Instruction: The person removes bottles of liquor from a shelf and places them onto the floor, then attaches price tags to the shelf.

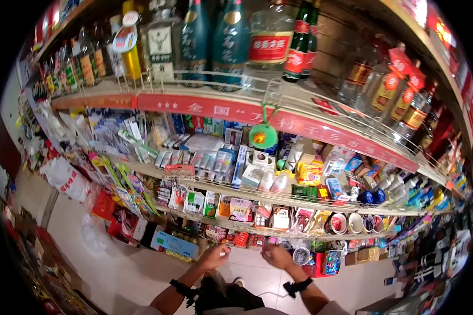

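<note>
My left hand (214, 257) is held over the floor in front of the lower shelves, its fingers curled closed. A small pale spot shows by its thumb, too small to name. Level with it, to the right, my right hand (277, 255) is also closed, and whether anything is inside cannot be seen. The hands are apart. Beyond them are red packs (240, 239) on the lowest shelf. Close to my right hand is a round clear tub (301, 256). Dark bands circle both wrists.
Liquor bottles (229, 44) line the upper shelf behind a wire rail. A green tag (263, 136) hangs from the red shelf strip (205, 106). Boxes and tubes fill the middle shelves. A blue carton (174, 244) stands lower left, a white bag (65, 178) farther left. A person (441, 262) is at right.
</note>
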Motion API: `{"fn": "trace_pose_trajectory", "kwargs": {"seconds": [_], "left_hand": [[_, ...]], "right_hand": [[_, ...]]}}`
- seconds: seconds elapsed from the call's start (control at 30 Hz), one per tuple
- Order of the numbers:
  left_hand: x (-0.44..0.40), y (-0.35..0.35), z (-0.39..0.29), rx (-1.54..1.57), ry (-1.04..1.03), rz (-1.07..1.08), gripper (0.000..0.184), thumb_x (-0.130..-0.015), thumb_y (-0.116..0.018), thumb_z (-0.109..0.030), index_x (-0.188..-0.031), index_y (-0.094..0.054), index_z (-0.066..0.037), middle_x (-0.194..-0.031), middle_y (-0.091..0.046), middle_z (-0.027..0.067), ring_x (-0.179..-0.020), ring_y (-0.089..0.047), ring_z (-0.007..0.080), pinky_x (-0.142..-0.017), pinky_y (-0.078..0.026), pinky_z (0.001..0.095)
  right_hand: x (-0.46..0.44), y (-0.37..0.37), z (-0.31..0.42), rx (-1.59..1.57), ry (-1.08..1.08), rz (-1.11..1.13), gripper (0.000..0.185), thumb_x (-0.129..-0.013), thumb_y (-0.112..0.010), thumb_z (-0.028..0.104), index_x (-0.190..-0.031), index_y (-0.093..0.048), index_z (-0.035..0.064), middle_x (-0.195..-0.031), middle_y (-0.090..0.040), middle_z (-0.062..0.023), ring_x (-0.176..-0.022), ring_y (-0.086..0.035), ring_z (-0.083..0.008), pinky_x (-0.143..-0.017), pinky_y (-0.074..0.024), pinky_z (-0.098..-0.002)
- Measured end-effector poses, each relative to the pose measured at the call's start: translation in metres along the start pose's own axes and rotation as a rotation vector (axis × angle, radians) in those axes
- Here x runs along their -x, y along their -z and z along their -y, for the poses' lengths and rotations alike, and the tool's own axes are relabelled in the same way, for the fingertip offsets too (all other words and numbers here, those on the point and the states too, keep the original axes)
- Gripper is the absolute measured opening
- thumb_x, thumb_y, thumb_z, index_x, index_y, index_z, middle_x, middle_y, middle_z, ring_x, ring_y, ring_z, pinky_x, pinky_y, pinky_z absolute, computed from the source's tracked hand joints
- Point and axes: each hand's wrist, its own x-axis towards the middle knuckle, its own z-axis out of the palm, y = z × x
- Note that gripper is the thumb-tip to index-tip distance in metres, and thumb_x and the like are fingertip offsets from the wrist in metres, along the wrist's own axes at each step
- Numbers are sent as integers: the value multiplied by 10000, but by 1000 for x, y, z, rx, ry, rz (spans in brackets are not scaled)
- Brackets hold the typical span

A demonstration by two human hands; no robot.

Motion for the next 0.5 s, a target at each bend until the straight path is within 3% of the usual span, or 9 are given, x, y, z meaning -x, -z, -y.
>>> {"fn": "trace_pose_trajectory", "kwargs": {"seconds": [0.07,0.17,0.2,0.23,0.27,0.33,0.37,0.43,0.5], "left_hand": [[-25,44,-93,-104,-82,-19,174,-872,-686,-117,-984,-583,-33,-952,-716,148,-935,-716,314,-778,-552,395],[-57,106,-205,-174,-290,-85,163,-857,-687,-82,-944,-560,-28,-867,-686,139,-842,-718,311,-722,-552,389],[-64,123,-236,-186,-257,-136,155,-852,-680,-61,-935,-555,-24,-840,-671,140,-801,-706,315,-705,-545,383],[-72,140,-263,-190,-350,-178,118,-871,-655,-57,-927,-561,-12,-824,-649,115,-789,-671,231,-734,-522,345],[-85,156,-277,-177,-430,-200,114,-874,-660,-50,-936,-568,-23,-835,-649,106,-781,-663,229,-729,-519,338],[-97,182,-319,-199,-568,-285,135,-882,-652,-9,-994,-580,-26,-939,-665,102,-851,-659,211,-732,-526,335],[-103,193,-343,-250,-656,-312,207,-869,-647,4,-1068,-590,-16,-1017,-660,150,-895,-706,295,-735,-583,379],[-116,207,-374,-320,-761,-393,318,-880,-646,5,-1192,-615,-45,-1217,-641,132,-982,-669,258,-747,-551,329],[-134,213,-395,-436,-855,-504,458,-879,-641,-12,-1330,-580,-64,-1379,-577,126,-975,-695,277,-728,-572,337]], "right_hand": [[-23,73,40,-170,191,-112,244,-853,-695,146,-1058,-600,54,-898,-688,-155,-848,-676,-390,-766,-546,-477],[-46,192,112,-35,314,-270,238,-786,-739,79,-971,-597,32,-896,-682,-157,-838,-684,-355,-762,-553,-434],[-52,228,134,-23,298,-333,194,-790,-731,64,-931,-600,39,-902,-681,-144,-832,-687,-334,-756,-553,-420],[-56,265,159,-62,338,-434,144,-801,-712,42,-888,-598,39,-889,-675,-121,-833,-689,-299,-759,-548,-390],[-61,296,180,-71,320,-514,122,-799,-695,24,-869,-595,32,-885,-680,-110,-845,-690,-274,-781,-540,-366],[-80,355,211,53,364,-709,110,-841,-653,29,-943,-614,15,-877,-677,-118,-855,-688,-257,-814,-533,-366],[-93,386,220,90,436,-770,147,-880,-648,62,-1002,-604,-6,-884,-683,-115,-878,-695,-241,-820,-539,-368],[-129,438,232,-13,423,-817,283,-897,-680,131,-1122,-607,-25,-942,-708,-133,-909,-699,-239,-826,-539,-368],[-175,483,229,62,436,-915,390,-900,-709,211,-1186,-624,-39,-1009,-722,-166,-950,-701,-242,-844,-540,-364]]}}
